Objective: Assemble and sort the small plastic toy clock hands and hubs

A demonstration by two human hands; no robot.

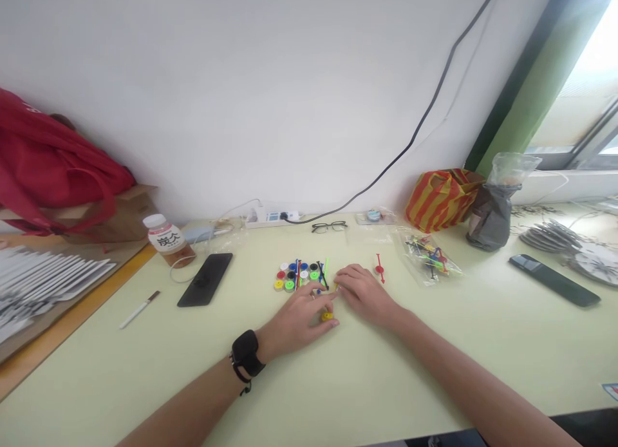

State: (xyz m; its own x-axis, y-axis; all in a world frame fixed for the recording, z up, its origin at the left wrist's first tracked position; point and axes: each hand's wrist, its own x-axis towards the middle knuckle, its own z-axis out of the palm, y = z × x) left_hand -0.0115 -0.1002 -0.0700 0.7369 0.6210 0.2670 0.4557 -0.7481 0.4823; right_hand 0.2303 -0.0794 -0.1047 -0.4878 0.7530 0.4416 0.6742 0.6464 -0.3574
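Far left: red bag (43, 170) on a box; stacked white sheets (43, 276) below it. Then bottle (167, 239), white stick (139, 310), black phone (205, 279) lying flat on the table (434, 370).

Centre: cluster of coloured discs (294, 276) with thin sticks (322, 273) lying across them, just behind the hands. Glasses (329, 226) and power strip (273, 218) at the wall.

Left hand (299, 321), watch on the wrist, lay palm down, fingers curled onto a yellow disc (327, 316), which sat on the table under the fingertips. Right hand (362, 292) lay palm down just beside it, fingers together, tips meeting the left's; whether it pinched anything could not be told.

Judgement: the part is small, so a fingertip pinch with both wrists resting on the table would steady it best, and keeping clear of the cluster would avoid scattering it.

Right: red pin (380, 267), bag of sticks (429, 257), striped bag (441, 199), grey bag (492, 215), second phone (554, 279).
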